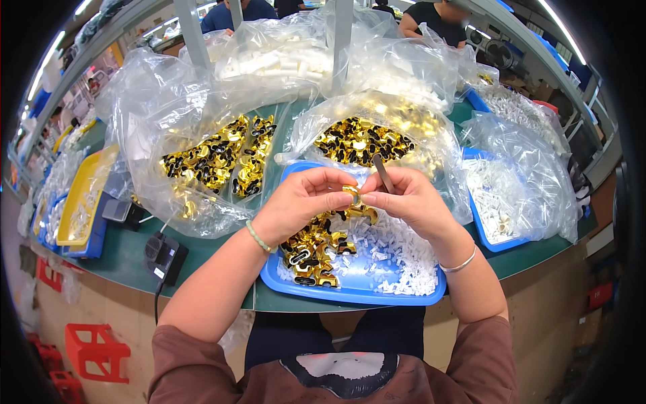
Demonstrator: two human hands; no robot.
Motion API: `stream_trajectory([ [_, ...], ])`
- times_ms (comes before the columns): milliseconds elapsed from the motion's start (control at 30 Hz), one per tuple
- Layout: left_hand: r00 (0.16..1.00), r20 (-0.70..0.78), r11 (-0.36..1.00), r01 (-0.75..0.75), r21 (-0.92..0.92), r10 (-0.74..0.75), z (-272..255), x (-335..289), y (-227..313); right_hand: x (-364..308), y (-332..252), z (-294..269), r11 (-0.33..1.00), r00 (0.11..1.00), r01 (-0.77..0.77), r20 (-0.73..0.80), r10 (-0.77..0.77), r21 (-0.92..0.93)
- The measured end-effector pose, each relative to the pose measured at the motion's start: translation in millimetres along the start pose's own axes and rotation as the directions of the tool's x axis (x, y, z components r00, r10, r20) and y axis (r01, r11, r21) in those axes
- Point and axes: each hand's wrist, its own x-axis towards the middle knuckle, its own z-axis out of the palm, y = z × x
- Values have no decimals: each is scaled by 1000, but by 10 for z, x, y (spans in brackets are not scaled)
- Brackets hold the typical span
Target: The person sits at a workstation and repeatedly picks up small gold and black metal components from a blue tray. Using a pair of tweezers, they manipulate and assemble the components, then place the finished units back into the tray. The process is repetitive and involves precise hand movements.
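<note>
My left hand point(303, 202) pinches a small gold ring-shaped part point(351, 194) over a blue tray point(350, 291). My right hand point(412, 200) meets it from the right and grips a thin dark stick-like tool point(383, 172) that points up and away. The two hands touch at the fingertips around the gold part. Under them the tray holds a heap of gold parts point(313, 250) on its left side and small white plastic pieces point(398, 254) on its right.
Clear plastic bags of gold parts point(215, 160) point(363, 140) lie behind the tray, with bags of white pieces point(282, 62) further back. A blue bin of white pieces point(494, 212) sits right, a yellow tray point(84, 188) left, a black box point(165, 256) near the table edge. Other people work beyond.
</note>
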Motion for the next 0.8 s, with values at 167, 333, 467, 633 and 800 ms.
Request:
stream_trajectory([
  [167, 999, -10, 997, -45, 60, 45, 20, -16, 11, 9, -15, -25, 997, 997, -59, 47, 57, 49],
  [333, 1000, -1, 995, -30, 100, 30, 40, -40, 46, 3, -56, -78, 979, 978, -205, 54, 203, 21],
  [467, 999, 18, 988, -40, 152, 38, 31, -44, 32, -4, -61, -68, 985, 984, -168, 56, 170, -31],
  [633, 999, 21, 984, -45, 172, 42, 26, -33, 24, -24, 59, -61, 985, 1000, -20, -2, 20, -172],
  [800, 1000, -23, 1000, -7, 26, 8, 53, -38, 38, -46, -33, 12, 995, 999, 26, -45, -30, -100],
])
